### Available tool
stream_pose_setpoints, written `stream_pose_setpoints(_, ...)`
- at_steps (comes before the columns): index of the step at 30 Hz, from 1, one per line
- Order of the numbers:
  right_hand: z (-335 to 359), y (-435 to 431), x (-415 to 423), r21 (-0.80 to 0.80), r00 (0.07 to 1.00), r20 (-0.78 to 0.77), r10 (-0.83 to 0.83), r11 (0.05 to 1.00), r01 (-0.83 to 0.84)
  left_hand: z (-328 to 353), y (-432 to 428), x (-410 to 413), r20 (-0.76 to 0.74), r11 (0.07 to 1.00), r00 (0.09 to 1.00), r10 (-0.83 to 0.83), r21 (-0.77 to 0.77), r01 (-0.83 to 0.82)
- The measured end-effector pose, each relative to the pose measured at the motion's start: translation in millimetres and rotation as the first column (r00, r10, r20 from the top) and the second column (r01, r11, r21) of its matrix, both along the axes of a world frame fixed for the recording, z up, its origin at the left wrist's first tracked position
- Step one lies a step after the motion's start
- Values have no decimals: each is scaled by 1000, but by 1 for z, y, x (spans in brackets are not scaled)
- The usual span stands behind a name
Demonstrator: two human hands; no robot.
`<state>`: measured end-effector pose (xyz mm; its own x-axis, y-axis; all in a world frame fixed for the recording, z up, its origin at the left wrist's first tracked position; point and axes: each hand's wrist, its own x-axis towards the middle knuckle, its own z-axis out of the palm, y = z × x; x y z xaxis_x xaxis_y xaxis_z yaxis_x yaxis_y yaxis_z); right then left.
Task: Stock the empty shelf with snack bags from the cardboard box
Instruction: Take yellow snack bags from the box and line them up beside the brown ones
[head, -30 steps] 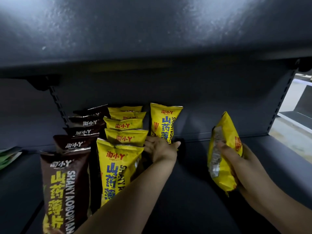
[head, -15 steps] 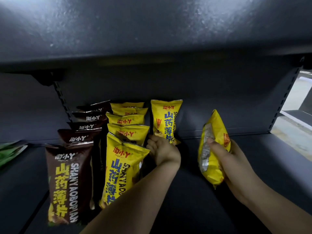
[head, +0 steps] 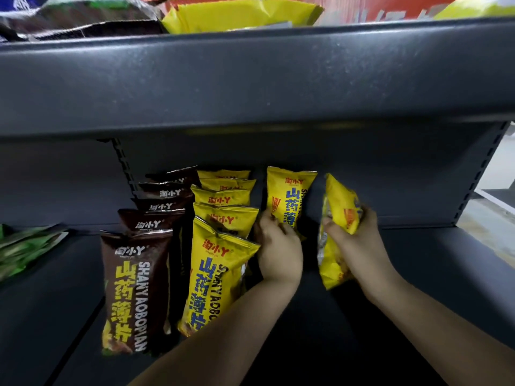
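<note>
On the dark grey shelf (head: 418,288) stand a row of brown snack bags (head: 133,291) and, right of it, a row of yellow snack bags (head: 214,277). A single yellow bag (head: 288,197) stands upright against the back wall. My left hand (head: 278,249) sits between the yellow row and that single bag, fingers curled against the bag's lower edge. My right hand (head: 354,238) grips another yellow bag (head: 337,215), held upright and edge-on just right of the single bag. The cardboard box is out of view.
The shelf above (head: 250,79) overhangs close overhead and carries yellow and dark bags (head: 237,15). Green packets (head: 25,246) lie at the far left. A slotted upright (head: 473,176) bounds the shelf on the right, with bare shelf floor before it.
My right hand has carried its yellow bag left and deeper toward the back wall, next to the single bag. My left hand has stayed by that bag's base. The camera has tilted up.
</note>
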<state>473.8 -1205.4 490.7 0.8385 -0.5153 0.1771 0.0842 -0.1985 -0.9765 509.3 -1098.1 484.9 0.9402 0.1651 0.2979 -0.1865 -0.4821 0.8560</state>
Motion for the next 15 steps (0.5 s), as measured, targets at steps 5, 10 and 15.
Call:
stream_pose_setpoints(5, 5, 21, 38, -75, 988, 34, 149, 986, -146, -11, 12, -19, 205, 983, 964, -166, -40, 178)
stream_pose_setpoints(10, -1, 37, 50, -8, 981, 75, 179, 984, -179, -27, 13, -21, 171, 937, 932, -320, 199, 286)
stream_pose_setpoints(15, -9, 39, 46, 96, 974, 42, 224, 969, -227, -25, 12, -9, 95, 962, 965, -245, 143, 231)
